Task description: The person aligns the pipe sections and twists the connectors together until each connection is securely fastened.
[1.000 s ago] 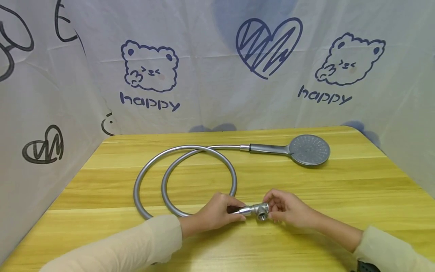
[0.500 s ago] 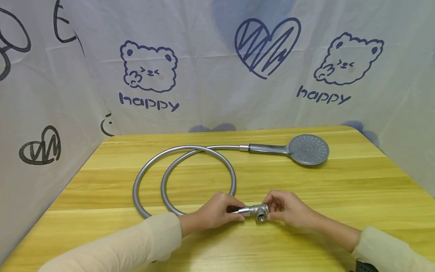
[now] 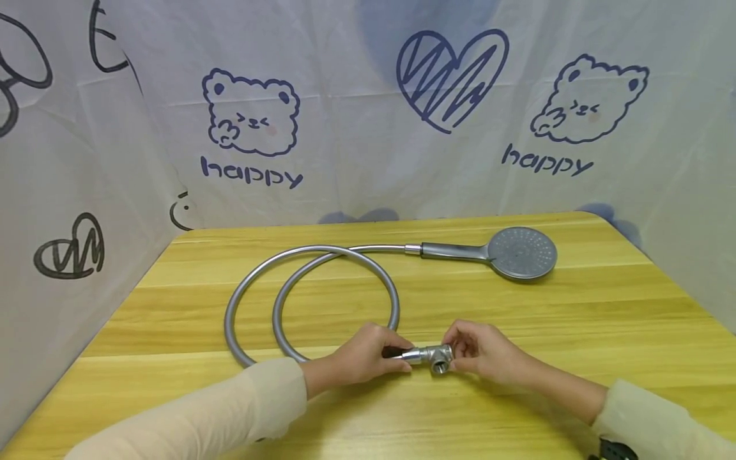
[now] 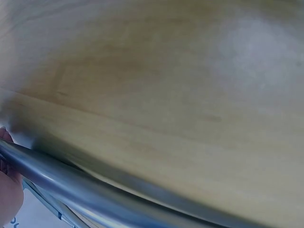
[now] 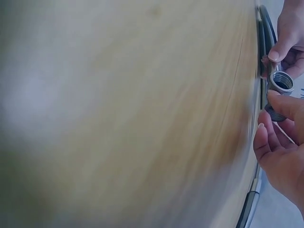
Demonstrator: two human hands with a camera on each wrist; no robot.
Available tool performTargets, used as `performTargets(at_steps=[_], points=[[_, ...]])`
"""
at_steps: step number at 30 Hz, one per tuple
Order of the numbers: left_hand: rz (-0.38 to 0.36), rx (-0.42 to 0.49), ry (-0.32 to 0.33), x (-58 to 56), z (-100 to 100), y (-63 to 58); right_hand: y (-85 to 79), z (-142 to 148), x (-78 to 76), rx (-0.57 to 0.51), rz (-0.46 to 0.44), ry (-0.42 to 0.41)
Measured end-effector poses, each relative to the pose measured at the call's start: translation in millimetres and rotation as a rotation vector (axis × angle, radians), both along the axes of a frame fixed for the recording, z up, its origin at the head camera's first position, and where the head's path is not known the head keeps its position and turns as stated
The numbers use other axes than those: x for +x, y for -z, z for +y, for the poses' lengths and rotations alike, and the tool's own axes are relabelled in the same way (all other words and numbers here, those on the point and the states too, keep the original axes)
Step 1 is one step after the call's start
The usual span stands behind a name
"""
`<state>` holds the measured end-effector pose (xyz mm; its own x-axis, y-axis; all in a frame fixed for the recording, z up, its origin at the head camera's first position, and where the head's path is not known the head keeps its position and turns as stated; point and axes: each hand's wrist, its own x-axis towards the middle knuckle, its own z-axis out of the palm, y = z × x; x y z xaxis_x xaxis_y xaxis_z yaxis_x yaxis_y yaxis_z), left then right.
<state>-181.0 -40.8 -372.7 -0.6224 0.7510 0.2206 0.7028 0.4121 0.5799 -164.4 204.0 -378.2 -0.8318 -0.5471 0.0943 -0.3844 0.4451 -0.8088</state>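
Between thumb and fingers my left hand (image 3: 362,358) pinches the chrome end nut (image 3: 412,356) of a grey shower hose (image 3: 232,306). A metal tee fitting (image 3: 440,359) sits against that nut, one threaded mouth facing toward me. From the other side my right hand (image 3: 483,354) pinches the tee with thumb and fingertips. The right wrist view shows the tee's threaded opening (image 5: 283,81) close to both thumbs. In the left wrist view the hose (image 4: 71,185) runs in front of the camera, and only a bit of a hand shows at the left edge.
The hose lies in loops on the yellow wood-grain table (image 3: 517,415). Its far end joins a grey shower head (image 3: 523,253), which lies face up at the back right. A white cloth (image 3: 356,128) with drawn bears and hearts hangs behind the table.
Both hands stay on the nut and the tee, with only a very slight shift left in the head view. The hose and the shower head look unmoved on the table.
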Motion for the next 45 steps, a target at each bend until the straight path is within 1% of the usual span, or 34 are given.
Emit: performTargets(at_steps=[4, 9, 16, 26, 35, 45], points=[[0.006, -0.001, 0.002, -0.5, 0.1, 0.0, -0.5, -0.5, 0.2, 0.019, 0.015, 0.019], [0.007, 0.000, 0.005, -0.5, 0.1, -0.2, -0.1, -1.5, -0.2, 0.030, 0.012, 0.033], [0.006, -0.007, 0.002, -0.7, -0.1, -0.1, 1.1, -1.4, -1.1, 0.020, 0.010, 0.025], [-0.007, -0.006, -0.003, -1.2, -0.2, 0.6, -0.2, 1.0, -2.4, 0.032, -0.025, 0.011], [-0.009, -0.002, 0.001, -0.5, -0.4, 0.3, 0.2, 2.5, -2.6, 0.008, -0.058, -0.005], [-0.011, 0.004, 0.002, -0.6, 0.3, -0.9, -2.4, 2.1, -1.2, -0.065, -0.108, -0.045]])
